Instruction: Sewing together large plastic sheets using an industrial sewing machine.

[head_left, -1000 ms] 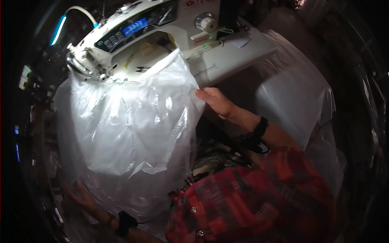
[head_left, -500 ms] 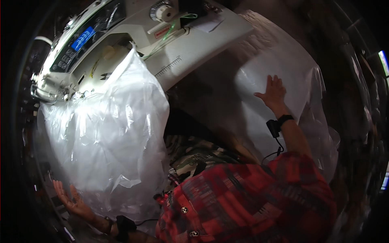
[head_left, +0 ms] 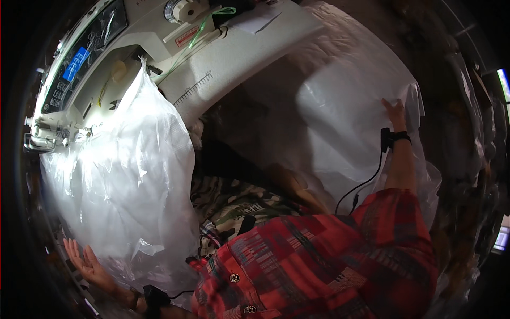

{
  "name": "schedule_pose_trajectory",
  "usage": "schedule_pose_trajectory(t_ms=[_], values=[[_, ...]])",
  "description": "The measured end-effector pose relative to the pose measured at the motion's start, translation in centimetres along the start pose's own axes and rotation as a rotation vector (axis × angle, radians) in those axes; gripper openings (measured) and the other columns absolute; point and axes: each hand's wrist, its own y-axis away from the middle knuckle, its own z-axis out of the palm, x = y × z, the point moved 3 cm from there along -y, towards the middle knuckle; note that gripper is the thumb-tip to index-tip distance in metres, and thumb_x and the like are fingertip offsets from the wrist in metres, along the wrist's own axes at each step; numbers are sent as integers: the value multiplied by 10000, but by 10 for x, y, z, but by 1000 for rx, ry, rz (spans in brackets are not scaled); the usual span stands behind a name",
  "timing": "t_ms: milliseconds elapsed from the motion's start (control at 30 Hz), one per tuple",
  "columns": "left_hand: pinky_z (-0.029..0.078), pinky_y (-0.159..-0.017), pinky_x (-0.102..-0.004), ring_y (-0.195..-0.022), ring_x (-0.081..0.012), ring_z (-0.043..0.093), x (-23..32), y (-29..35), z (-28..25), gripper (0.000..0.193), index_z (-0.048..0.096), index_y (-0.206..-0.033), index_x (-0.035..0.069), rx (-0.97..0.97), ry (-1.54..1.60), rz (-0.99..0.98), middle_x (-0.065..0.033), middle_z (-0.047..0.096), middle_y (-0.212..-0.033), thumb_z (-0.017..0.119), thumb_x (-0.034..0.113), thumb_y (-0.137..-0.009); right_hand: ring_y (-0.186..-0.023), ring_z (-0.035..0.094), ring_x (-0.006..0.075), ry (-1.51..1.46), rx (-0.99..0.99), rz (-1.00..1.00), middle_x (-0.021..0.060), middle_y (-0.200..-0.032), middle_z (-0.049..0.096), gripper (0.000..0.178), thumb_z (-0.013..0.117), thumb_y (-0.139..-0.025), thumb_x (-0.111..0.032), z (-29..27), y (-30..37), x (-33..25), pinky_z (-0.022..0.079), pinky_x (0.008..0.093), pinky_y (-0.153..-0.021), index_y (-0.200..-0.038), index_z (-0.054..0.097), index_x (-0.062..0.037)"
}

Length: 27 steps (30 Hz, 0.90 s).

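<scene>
White sheeting (head_left: 125, 181) draped over near edge of sewing-machine bed (head_left: 234, 64); room (head_left: 451, 143) dimly lit.
Left hand (head_left: 91, 267) held fingers-apart; right hand (head_left: 395, 112) placed at right edge of second sheet (head_left: 340, 122), grip can't be told.

White metal sewing machine (head_left: 234, 58) at 11 o'clock gets chopped by the top edge. Bare right hand (head_left: 394, 112) around 2: honestly can't tell if it's touching the translucent white plastic sheet (head_left: 340, 117). Red plaid shirt (head_left: 319, 255) runs off at 5.
</scene>
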Motion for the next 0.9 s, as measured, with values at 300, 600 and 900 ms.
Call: schedule_pose_trajectory(t_ms=[300, 600, 900], values=[[402, -1110, -381, -1365, -260, 457, 15, 0, 14, 463, 398, -1468, -11, -72, 29, -10, -131, 407, -1536, 505, 41, -1021, -1024, 644, 266, -148, -351, -54, 136, -1152, 664, 665, 684, -835, -518, -35, -13, 41, 488, 363, -867, -1260, 609, -12], [457, -1057, -428, -1293, -289, 539, 80, -1, 41, 390, 564, -1331, -7, -141, 144, 153, -166, 509, -1452, 600, 170, -986, -746, 592, 77, -868, -406, -323, -9, -838, 646, 291, 670, -936, -308, -113, 53, -87, 459, 240, -700, -982, 698, -22], [502, -953, -363, -1103, -320, 664, 196, 38, 113, 485, 638, -1188, -17, -715, 542, 320, -163, 691, -1185, 810, 79, -745, -686, 460, 72, -843, -895, -893, 24, -696, 508, 219, 666, -930, -175, -62, 343, -279, 398, 299, -599, -814, 571, -17]])
